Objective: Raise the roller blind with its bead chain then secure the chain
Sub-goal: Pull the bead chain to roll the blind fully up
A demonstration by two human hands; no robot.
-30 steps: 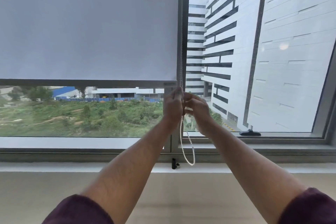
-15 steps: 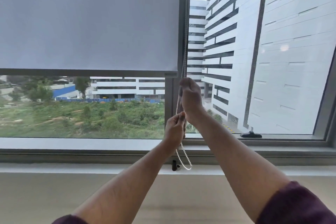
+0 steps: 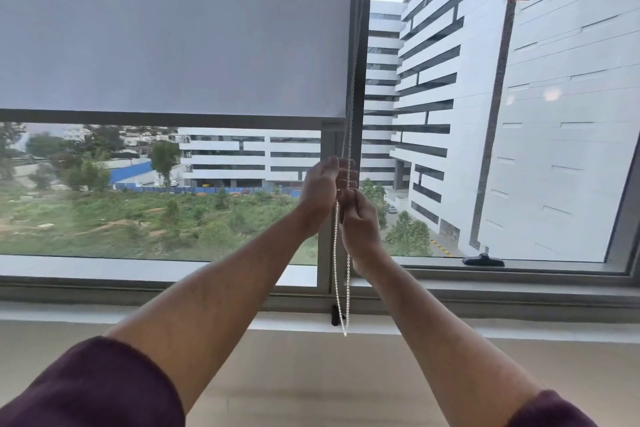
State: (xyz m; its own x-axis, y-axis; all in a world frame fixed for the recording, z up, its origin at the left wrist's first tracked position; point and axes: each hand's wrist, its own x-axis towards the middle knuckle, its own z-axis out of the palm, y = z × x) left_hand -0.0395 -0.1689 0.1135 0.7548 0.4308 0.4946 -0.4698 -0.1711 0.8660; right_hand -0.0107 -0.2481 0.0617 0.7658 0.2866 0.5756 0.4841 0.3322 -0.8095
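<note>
— Outside the window, what is seen?

— Big white buildings are seen through the glass, with green ground and trees lower down on the left.

— Where is the roller blind found?

— It is hung over the left pane. The top part of that pane is covered, and the bottom bar of the blind is seen about halfway up the glass.

— And the bead chain?

— It is hung down along the right edge of the blind, next to the grey post of the frame. Its white loop is let down past the sill, just beside a small black clip fixed at the bottom of the frame.

— What is done by the left hand?

— It is held up higher, with the fingers only partly curled. The chain is touched by the fingertips, but a firm grip cannot be told.

— And the right hand?

— It is held just under the left one, and the two are touching. The fingers are curled tight, and the chain is pinched in them. Two strands are seen hanging down below it.

— What is worn on the arms?

— Dark purple sleeves are seen pushed up near the elbows.
</note>
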